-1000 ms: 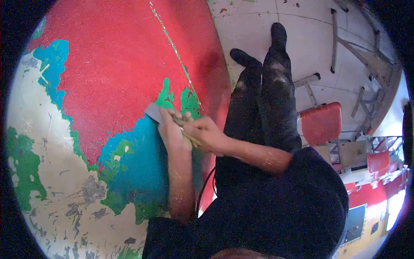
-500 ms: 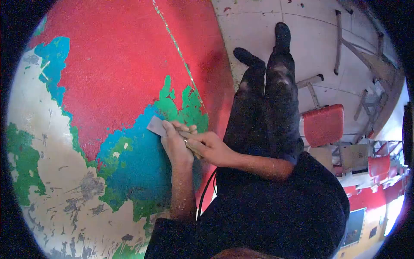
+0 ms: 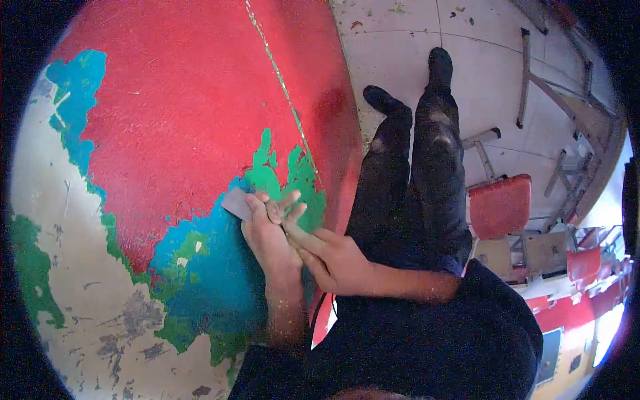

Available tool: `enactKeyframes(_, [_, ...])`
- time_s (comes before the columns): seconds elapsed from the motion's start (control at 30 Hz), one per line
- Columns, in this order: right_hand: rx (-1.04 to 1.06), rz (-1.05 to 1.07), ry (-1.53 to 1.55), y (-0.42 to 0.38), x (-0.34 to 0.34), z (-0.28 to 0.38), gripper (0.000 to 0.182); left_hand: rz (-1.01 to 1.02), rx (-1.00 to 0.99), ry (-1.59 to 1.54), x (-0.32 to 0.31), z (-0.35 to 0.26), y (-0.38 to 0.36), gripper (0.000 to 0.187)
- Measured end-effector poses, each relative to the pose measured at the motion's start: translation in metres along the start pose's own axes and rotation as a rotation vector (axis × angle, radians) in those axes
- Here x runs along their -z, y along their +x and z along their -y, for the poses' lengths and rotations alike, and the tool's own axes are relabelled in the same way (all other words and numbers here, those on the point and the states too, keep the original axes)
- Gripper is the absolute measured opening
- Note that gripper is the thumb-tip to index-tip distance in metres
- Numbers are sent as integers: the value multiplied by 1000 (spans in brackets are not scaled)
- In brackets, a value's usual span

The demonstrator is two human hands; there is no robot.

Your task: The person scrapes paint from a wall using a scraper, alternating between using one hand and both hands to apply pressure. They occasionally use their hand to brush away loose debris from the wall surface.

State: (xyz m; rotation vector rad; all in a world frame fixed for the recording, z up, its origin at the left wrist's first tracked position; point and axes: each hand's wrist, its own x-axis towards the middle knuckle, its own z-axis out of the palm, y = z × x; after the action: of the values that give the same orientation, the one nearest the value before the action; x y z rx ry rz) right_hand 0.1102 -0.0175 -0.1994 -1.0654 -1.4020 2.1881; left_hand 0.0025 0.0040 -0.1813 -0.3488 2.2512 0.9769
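Observation:
My left hand (image 3: 268, 237) is closed around a scraper, its thumb up by the flat metal blade (image 3: 237, 203). That blade lies against the wall where blue paint meets green (image 3: 263, 179). The scraper's handle is mostly hidden by my hands. My right hand (image 3: 340, 263) rests against the left hand from the right, its fingers stretched out towards the handle rather than wrapped around it. Around the blade, the wall shows red paint (image 3: 167, 120), blue paint (image 3: 220, 267) and a bare pale patch (image 3: 87, 280) with ragged edges.
My legs (image 3: 437, 160) stretch out over the tiled floor (image 3: 400, 40), beside the wall. A red chair (image 3: 500, 207) and desk legs (image 3: 525, 80) stand to the right. Paint flakes lie on the floor at the top. A dark cable (image 3: 319, 310) hangs near my left arm.
My right hand has loosened from around the handle, and its fingers have straightened; it sits slightly lower in view. The blade and left hand have shifted slightly down and left in view.

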Motion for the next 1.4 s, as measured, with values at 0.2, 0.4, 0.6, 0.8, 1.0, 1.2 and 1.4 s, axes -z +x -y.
enactKeyframes(0.2, [-8,-46,67,8,-8,-3,37,7,7,102,1,-7,6,27])
enactKeyframes(0.4, [-106,-27,128,-6,8,-11,26,-16,122,-3,-3,18,5,29])
enactKeyframes(0.6, [-152,-90,233,-21,-14,-21,23,-69,162,176,8,27,3,28])
enactKeyframes(0.8, [-65,-159,186,-23,-12,-34,25,-33,122,126,3,40,6,30])
enactKeyframes(1.0, [-43,-178,234,9,-21,-31,24,91,-21,140,-2,18,24,32])
enactKeyframes(1.2, [-106,-138,161,14,-24,-43,25,49,79,92,6,32,37,31])
enactKeyframes(1.4, [-60,-113,170,-3,-11,-44,27,-20,167,43,3,45,21,32])
